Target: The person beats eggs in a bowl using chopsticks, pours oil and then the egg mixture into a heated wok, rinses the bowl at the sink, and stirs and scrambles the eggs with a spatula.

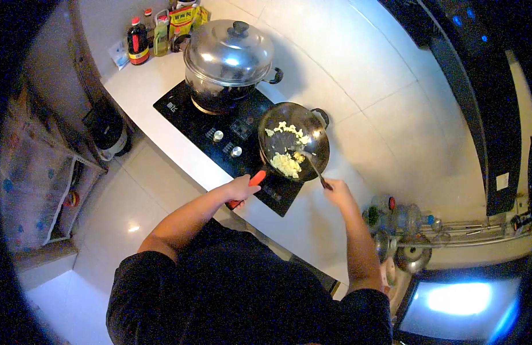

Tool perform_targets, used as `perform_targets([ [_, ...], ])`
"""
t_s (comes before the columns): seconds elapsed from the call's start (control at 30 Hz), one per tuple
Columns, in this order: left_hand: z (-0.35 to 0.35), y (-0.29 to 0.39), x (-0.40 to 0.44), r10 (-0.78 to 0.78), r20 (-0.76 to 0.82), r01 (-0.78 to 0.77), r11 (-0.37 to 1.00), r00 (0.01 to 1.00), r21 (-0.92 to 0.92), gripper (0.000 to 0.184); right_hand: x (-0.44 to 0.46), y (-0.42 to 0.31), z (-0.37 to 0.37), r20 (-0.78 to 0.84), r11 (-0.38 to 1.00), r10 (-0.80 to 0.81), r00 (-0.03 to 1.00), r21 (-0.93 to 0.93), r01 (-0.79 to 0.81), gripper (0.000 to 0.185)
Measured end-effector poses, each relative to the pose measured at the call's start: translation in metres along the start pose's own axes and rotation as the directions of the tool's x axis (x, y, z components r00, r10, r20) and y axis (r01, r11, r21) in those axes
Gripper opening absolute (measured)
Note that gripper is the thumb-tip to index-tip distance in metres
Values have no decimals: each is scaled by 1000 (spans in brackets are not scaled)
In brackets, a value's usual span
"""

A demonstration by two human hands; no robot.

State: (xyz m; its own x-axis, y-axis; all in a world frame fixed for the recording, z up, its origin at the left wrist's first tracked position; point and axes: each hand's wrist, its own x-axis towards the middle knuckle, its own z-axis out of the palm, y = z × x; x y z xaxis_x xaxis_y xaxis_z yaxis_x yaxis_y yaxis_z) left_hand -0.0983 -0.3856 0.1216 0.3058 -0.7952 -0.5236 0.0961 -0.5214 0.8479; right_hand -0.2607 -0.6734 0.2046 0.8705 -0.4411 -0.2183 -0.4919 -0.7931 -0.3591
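A dark wok (287,142) stands on the right part of the black cooktop (205,148). Its red handle (258,177) is gripped by my left hand (241,190), fingers wrapped round it. My right hand (337,192) is closed on the dark handle of a spatula (316,169), whose head reaches into the wok. Pale yellow chopped food (286,165) lies heaped at the near side of the wok, touching or close to the spatula head. More small pieces (284,127) are scattered toward the far side. What exactly the food is, I cannot tell.
A large lidded steel pot (230,54) occupies the cooktop's left part. Behind it stand a soy sauce bottle (138,43), an oil bottle (161,35) and a yellow packet (184,20). Two knobs sit on the cooktop front. A pan lid (412,254) hangs at the right; a range hood (467,63) is overhead.
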Motion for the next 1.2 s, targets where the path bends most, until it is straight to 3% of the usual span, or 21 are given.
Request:
perform_targets([
  [0.07,2,0,5,-5,-11,6,999,1000,39,46,-22,-6,-20,64,1000,14,998,20,-15,35],
  [0.17,2,1,2,30,15,-29,999,999,-18,47,9,3,-4,-32,999,-37,999,-40,35,36],
  [0.27,-1,-2,2,42,-3,-42,999,999,9,47,27,12,16,-117,997,-8,993,72,16,36],
  [0.37,1,-3,5,30,12,-29,999,999,-35,45,-12,-5,-16,57,995,-100,993,-22,101,36],
  [0.47,2,-8,7,25,37,-24,999,999,-41,45,3,7,-4,66,995,43,997,90,-49,36],
  [0.57,1,-6,3,46,-2,-46,999,999,23,47,33,2,19,-75,950,108,991,301,-80,38],
  [0.63,0,-7,3,14,6,-14,1000,1000,-12,46,28,23,24,-91,982,-42,995,180,57,39],
  [0.7,0,-4,5,5,14,-5,1000,1000,-29,46,12,19,10,-8,987,4,1000,162,-3,41],
  [0.77,2,-4,2,8,11,-8,1000,1000,-20,45,-14,-15,-22,174,937,226,958,230,-263,42],
  [0.9,2,-6,4,18,30,-17,999,999,-34,45,26,-2,2,49,904,227,973,361,-229,38],
  [1.1,0,-8,4,15,80,-8,996,997,-90,46,-15,-13,-27,236,897,236,943,321,-305,38],
  [1.2,1,-6,2,19,57,-13,995,998,-98,47,12,-7,-11,181,830,260,949,461,-315,37],
])
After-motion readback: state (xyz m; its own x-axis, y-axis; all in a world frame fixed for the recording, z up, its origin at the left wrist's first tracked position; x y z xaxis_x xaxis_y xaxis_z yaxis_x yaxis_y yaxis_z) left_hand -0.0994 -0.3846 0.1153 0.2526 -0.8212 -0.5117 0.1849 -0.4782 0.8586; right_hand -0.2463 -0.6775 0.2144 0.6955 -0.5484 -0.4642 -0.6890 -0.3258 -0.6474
